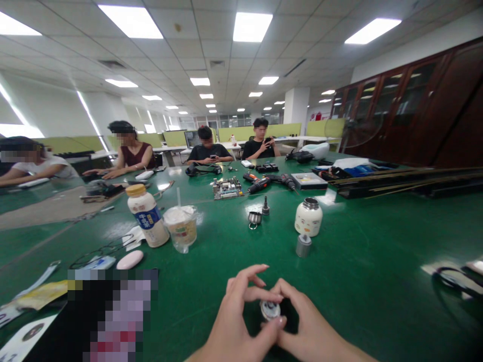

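Observation:
Low in the middle of the head view, my left hand [241, 314] and my right hand [302, 319] meet around a small round piece [270, 309], whitish with a dark centre. Fingers of both hands pinch its edge just above the green table [362, 281]; its underside is hidden. Beyond them stands a grey cylindrical stopper [304, 245], in front of a cream-coloured flask [308, 218] whose metal mouth is uncovered. To the left of the flask lie a shiny metal cup-shaped piece [255, 217] with a ring and a small dark fitting [265, 206].
At left stand a yellow-capped bottle [148, 216] and a plastic cup with a straw [181, 227]. A pale oval object [130, 259] lies nearer. Farther back are a circuit board [227, 188], power drills [260, 183] and long thin rods [411, 178]. Several people sit around the table.

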`<state>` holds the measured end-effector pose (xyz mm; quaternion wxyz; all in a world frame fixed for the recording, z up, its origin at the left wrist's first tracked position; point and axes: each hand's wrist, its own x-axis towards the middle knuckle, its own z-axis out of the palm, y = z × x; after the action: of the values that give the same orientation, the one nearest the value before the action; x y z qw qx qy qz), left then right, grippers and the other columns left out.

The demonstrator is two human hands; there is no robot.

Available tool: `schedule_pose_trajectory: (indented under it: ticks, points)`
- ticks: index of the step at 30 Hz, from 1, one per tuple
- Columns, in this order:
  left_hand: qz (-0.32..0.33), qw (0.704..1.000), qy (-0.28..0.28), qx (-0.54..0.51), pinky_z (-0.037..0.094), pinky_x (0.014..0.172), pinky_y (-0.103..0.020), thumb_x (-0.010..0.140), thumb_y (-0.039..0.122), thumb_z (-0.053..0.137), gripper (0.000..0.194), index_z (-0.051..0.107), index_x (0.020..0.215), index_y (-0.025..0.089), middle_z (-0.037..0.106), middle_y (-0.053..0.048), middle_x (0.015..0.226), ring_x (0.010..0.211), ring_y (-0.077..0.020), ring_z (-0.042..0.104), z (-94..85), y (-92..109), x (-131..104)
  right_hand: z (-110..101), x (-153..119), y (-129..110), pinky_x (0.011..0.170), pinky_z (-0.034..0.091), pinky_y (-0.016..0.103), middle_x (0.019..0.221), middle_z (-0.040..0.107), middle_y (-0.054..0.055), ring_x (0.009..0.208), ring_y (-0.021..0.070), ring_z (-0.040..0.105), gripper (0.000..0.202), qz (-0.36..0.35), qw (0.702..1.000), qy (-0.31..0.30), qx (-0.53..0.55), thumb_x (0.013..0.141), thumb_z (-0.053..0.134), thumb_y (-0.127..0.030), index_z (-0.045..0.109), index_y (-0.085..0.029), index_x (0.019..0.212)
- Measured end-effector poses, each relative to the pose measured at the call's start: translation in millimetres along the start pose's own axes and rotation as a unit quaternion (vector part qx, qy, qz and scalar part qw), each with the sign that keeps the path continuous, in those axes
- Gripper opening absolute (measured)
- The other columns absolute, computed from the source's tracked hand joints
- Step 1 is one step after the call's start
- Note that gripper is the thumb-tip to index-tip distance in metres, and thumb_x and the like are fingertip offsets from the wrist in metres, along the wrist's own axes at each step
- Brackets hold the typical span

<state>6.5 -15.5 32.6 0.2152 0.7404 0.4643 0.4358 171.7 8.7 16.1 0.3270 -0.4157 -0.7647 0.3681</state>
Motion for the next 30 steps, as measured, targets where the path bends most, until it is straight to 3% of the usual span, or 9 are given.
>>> schedule_pose_trajectory:
  ticks: [3,6,9,15,19,22,26,30]
  points:
    - [-0.017,1.000,0.013,0.002,0.040,0.096,-0.046,0.070,0.018,0.071,0.063,0.044,0.126,0.027,0.068,-0.008,0.114,0.109,-0.0287,0.057,0.4,-0.8,0.4,0.3,-1.3,0.4,0.073,0.044,0.028,0.085,0.062,0.000,0.081,0.0195,0.059,0.020,-0.001,1.000,0.008,0.004,0.067,0.063,-0.014,0.052,-0.021,0.082]
    - [-0.047,0.998,0.045,0.024,0.039,0.093,-0.048,0.072,0.020,0.070,0.056,0.044,0.121,0.027,0.072,-0.003,0.092,0.097,-0.0283,0.062,0.7,-1.8,2.3,-1.0,-1.4,-1.9,0.074,0.044,0.028,0.084,0.062,0.000,0.081,0.0188,0.059,0.016,-0.007,1.000,-0.006,0.011,0.071,0.063,-0.016,0.053,-0.021,0.083]
    - [-0.046,0.998,0.041,0.016,0.040,0.089,-0.045,0.074,0.018,0.069,0.053,0.043,0.119,0.026,0.073,0.001,0.077,0.091,-0.0261,0.063,0.0,-1.7,3.9,-1.6,-0.7,-2.9,0.073,0.044,0.028,0.083,0.062,-0.001,0.080,0.0183,0.059,0.016,-0.009,1.000,-0.009,0.008,0.072,0.064,-0.018,0.053,-0.021,0.083]
    - [-0.061,0.990,0.127,0.028,0.042,0.088,-0.041,0.077,0.026,0.072,0.039,0.049,0.109,0.026,0.076,0.000,0.083,0.095,-0.0252,0.062,-7.2,-16.2,14.2,-1.1,-0.3,-0.2,0.075,0.044,0.028,0.085,0.063,-0.001,0.082,0.0187,0.059,0.021,0.006,1.000,-0.006,0.003,0.071,0.068,-0.019,0.053,-0.022,0.085]
    - [-0.107,0.990,0.078,0.054,0.042,0.085,-0.041,0.078,0.022,0.071,0.035,0.051,0.106,0.024,0.077,0.001,0.079,0.085,-0.0244,0.066,-8.6,-39.2,21.7,-2.6,-0.1,-2.3,0.077,0.044,0.029,0.087,0.064,0.000,0.083,0.0192,0.059,0.020,0.007,1.000,-0.015,0.001,0.071,0.068,-0.019,0.054,-0.022,0.085]
    - [-0.113,0.991,0.042,0.066,0.041,0.087,-0.042,0.077,0.020,0.071,0.040,0.050,0.111,0.025,0.077,0.000,0.083,0.090,-0.0244,0.065,-6.1,-48.3,20.5,-3.0,0.4,-3.8,0.077,0.044,0.029,0.087,0.063,0.001,0.083,0.0195,0.059,0.020,0.016,1.000,-0.016,-0.005,0.071,0.068,-0.020,0.053,-0.022,0.085]
    - [-0.110,0.988,0.036,0.101,0.038,0.091,-0.046,0.071,0.024,0.077,0.049,0.052,0.114,0.027,0.077,-0.001,0.090,0.099,-0.0278,0.064,-4.2,-49.5,18.2,-2.6,0.5,-3.8,0.076,0.044,0.029,0.086,0.063,0.000,0.082,0.0193,0.059,0.020,0.018,1.000,-0.017,-0.006,0.071,0.068,-0.020,0.053,-0.022,0.084]
    - [-0.116,0.991,0.052,0.041,0.041,0.091,-0.043,0.076,0.025,0.074,0.037,0.054,0.107,0.026,0.077,0.001,0.082,0.093,-0.0254,0.067,-7.1,-43.3,21.0,-3.1,0.6,-3.2,0.076,0.044,0.029,0.086,0.063,0.000,0.083,0.0193,0.059,0.021,0.017,1.000,-0.016,0.002,0.071,0.068,-0.020,0.053,-0.022,0.085]
